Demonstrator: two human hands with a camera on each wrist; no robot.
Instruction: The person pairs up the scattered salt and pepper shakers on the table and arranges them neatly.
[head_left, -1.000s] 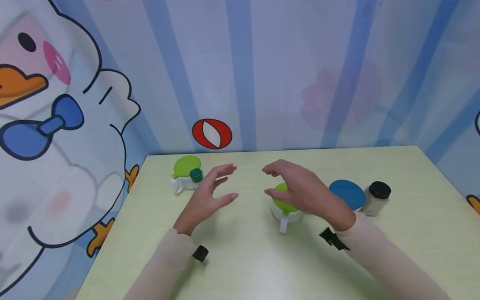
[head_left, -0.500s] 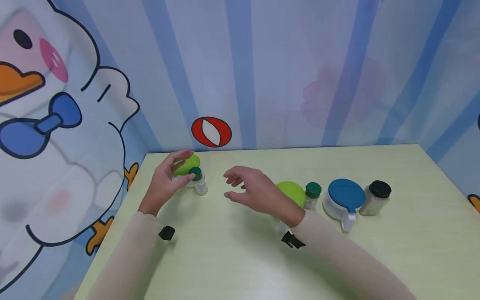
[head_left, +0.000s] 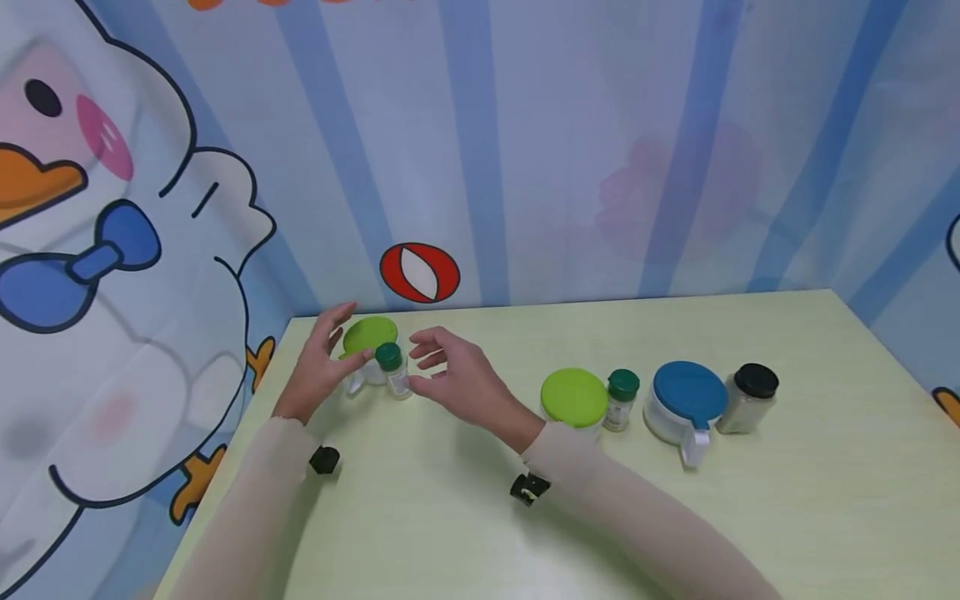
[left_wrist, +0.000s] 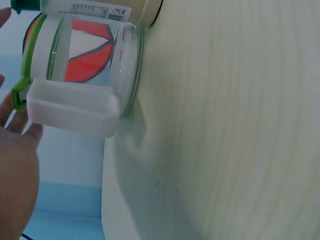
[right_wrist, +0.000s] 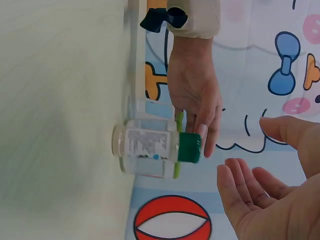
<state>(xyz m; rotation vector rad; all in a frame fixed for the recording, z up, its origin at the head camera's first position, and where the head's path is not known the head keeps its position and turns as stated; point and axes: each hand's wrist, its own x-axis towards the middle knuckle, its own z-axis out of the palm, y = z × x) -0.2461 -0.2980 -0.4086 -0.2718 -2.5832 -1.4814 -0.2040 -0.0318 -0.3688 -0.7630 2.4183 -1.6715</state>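
At the back left of the table stands a glass jar with a green lid (head_left: 370, 335) and a white handle (left_wrist: 72, 107). A small spice bottle with a green cap (head_left: 388, 357) stands upright against or just in front of it; its printed label (right_wrist: 149, 144) shows in the right wrist view. My left hand (head_left: 317, 371) is at the jar's left, fingers spread and thumb close to the bottle's cap; whether it touches is unclear. To the right of the bottle, my right hand (head_left: 468, 382) hovers with loosely bent fingers, apart from the cap in the right wrist view.
On the right half of the table (head_left: 450, 517) stand another green-lidded jar (head_left: 574, 397), a second green-capped bottle (head_left: 621, 404), a blue-lidded jar with handle (head_left: 690, 390) and a black-capped bottle (head_left: 752, 396). A printed wall (head_left: 555, 167) rises behind the table.
Both hands have moved left from mid-table toward the back-left jar and bottle. In the last half second mostly the right hand has moved, coming up beside the bottle.
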